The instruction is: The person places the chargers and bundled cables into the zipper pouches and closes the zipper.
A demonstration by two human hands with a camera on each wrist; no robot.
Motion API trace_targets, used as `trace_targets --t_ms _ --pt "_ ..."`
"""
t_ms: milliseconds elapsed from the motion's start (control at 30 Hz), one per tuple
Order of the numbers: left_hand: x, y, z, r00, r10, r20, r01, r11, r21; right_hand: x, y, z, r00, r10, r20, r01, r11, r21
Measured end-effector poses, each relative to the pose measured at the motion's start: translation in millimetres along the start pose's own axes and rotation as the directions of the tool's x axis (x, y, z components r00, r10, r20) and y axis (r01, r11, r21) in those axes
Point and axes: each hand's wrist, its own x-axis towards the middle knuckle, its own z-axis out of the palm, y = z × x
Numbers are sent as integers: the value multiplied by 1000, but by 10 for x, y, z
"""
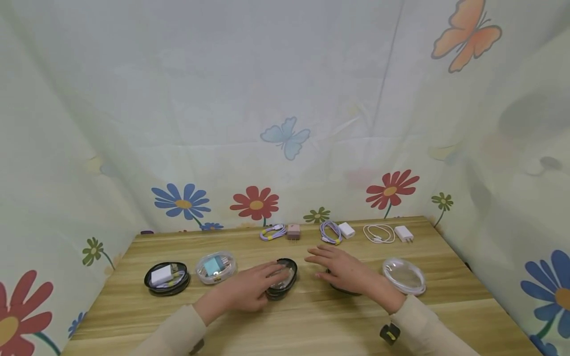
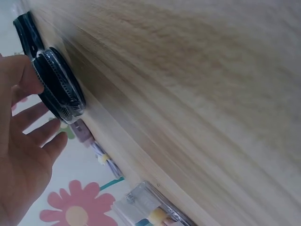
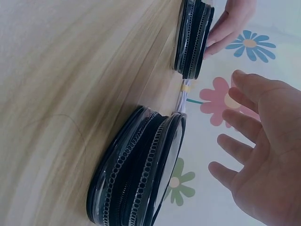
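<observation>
My left hand (image 1: 249,289) lies over a clear oval zip pouch (image 1: 289,278) with black edging, near the middle of the table. In the left wrist view its thumb is at the rim of that pouch (image 2: 59,84) and the other fingers are stretched out loosely. My right hand (image 1: 345,269) hovers with spread fingers above a second black-edged pouch (image 3: 136,174), apart from it in the right wrist view. From the head, that pouch is mostly hidden under the hand.
Left stand a black-edged pouch (image 1: 167,291) with a white charger and cable, and a clear pouch (image 1: 205,278) holding a teal charger. A white-edged pouch (image 1: 414,284) lies right. Behind are coiled cables (image 1: 330,232) beside a mauve adapter (image 1: 293,231) and white adapters (image 1: 403,233).
</observation>
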Motion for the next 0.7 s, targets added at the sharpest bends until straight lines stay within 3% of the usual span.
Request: trace_targets --t_ms 233,467,567,700 --pt "2 -1 -3 998 -59 29 57 997 49 19 -19 -8 1000 16 17 -16 1000 21" --pt "53 81 8 993 -81 -81 97 969 229 43 -46 1 1000 11 23 -12 1000 28" --pt "60 122 -20 990 -100 -104 122 964 238 56 -62 1 1000 13 27 -14 999 39" --pt "65 164 -68 981 -147 -123 168 970 176 73 -68 15 998 29 47 -32 998 53"
